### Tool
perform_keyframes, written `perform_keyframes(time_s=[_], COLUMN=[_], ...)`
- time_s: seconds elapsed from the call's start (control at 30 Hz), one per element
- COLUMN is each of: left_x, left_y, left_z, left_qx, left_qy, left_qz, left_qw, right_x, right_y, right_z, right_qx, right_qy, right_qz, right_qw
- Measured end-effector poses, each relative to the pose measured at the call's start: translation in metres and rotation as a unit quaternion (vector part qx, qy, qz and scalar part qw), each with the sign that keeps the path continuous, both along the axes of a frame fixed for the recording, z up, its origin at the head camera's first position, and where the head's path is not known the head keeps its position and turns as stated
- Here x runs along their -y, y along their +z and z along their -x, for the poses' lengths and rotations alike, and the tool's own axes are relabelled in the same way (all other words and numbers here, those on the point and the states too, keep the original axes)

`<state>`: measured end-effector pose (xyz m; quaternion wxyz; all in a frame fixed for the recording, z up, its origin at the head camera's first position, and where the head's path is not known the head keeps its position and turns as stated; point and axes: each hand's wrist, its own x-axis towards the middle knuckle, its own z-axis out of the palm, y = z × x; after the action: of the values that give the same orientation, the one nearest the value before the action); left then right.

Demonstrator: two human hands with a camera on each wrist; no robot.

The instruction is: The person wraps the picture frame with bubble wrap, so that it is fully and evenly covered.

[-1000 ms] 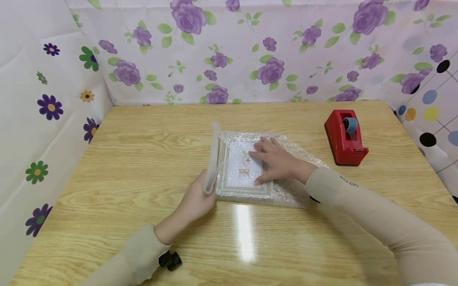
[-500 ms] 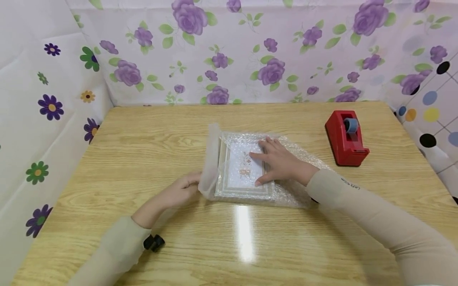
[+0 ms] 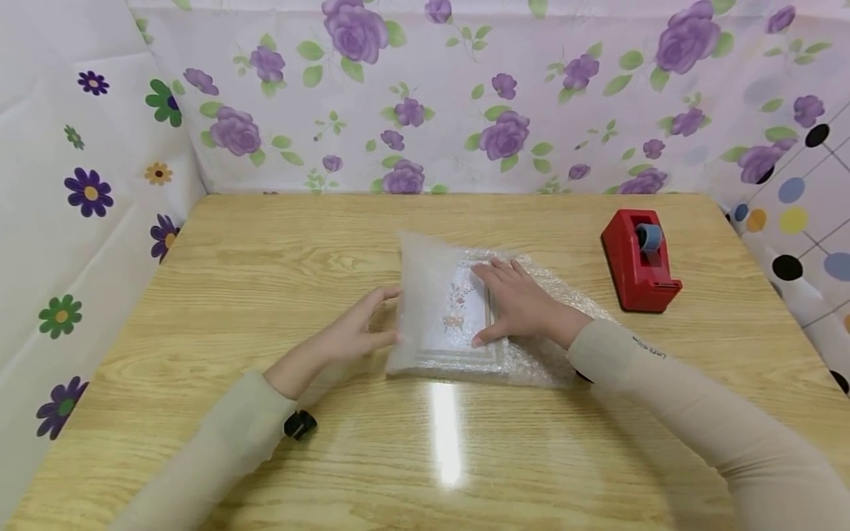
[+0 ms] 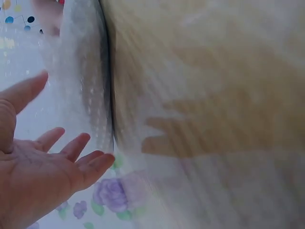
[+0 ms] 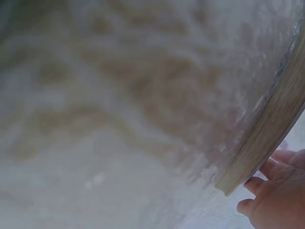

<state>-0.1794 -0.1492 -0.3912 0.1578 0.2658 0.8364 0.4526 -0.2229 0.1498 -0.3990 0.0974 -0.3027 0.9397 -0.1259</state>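
A picture frame (image 3: 458, 335) lies flat on the table, with a small pinkish design on its white inside. Bubble wrap (image 3: 421, 295) is folded over its left part, and more of the sheet stretches out to the right under the forearm. My right hand (image 3: 521, 302) rests on the frame's right half with fingers spread; its fingers also show beside a wooden edge (image 5: 267, 138) in the right wrist view. At the wrapped left edge is my left hand (image 3: 355, 332), thumb and fingers apart and fingertips right at the fold. The left wrist view shows that palm open by the bubble wrap (image 4: 88, 71).
A red tape dispenser (image 3: 640, 262) with a blue roll stands at the right back of the wooden table (image 3: 279, 243). Floral cloth (image 3: 451, 96) hangs behind the table's far edge, with patterned sheets on both sides.
The bubble wrap flap, upright at the frame's left side before, has come down to the right over the frame. My left hand let go of it and moved up beside the edge. The right hand stayed put.
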Motion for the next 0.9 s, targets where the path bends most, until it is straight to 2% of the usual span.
perform_keyframes(time_s=[0.17,0.3,0.47,0.6,0.73,0.9], left_x=[-0.001,-0.004,-0.012,-0.017,-0.023,-0.029], left_y=[0.002,0.003,0.005,0.005,0.001,-0.001], left_z=[0.015,0.026,0.034,0.036,0.036,0.032], left_qx=[0.02,0.015,0.037,0.049,0.029,0.009], left_qy=[-0.022,-0.054,-0.089,-0.086,-0.074,-0.059], left_qz=[0.044,0.063,0.087,0.108,0.129,0.148], left_qw=[0.9986,0.9964,0.9916,0.9891,0.9884,0.9872], right_x=[-0.001,-0.002,-0.003,-0.004,-0.006,-0.006], right_y=[-0.001,-0.003,-0.005,-0.003,0.0,-0.002], right_z=[0.001,0.002,0.001,-0.001,-0.002,0.001], right_qx=[0.002,-0.006,0.006,0.045,0.085,0.072], right_qy=[-0.007,-0.006,-0.004,-0.026,-0.056,-0.041], right_qz=[0.014,0.023,0.037,0.055,0.077,0.08], right_qw=[0.9999,0.9997,0.9993,0.9971,0.9918,0.9934])
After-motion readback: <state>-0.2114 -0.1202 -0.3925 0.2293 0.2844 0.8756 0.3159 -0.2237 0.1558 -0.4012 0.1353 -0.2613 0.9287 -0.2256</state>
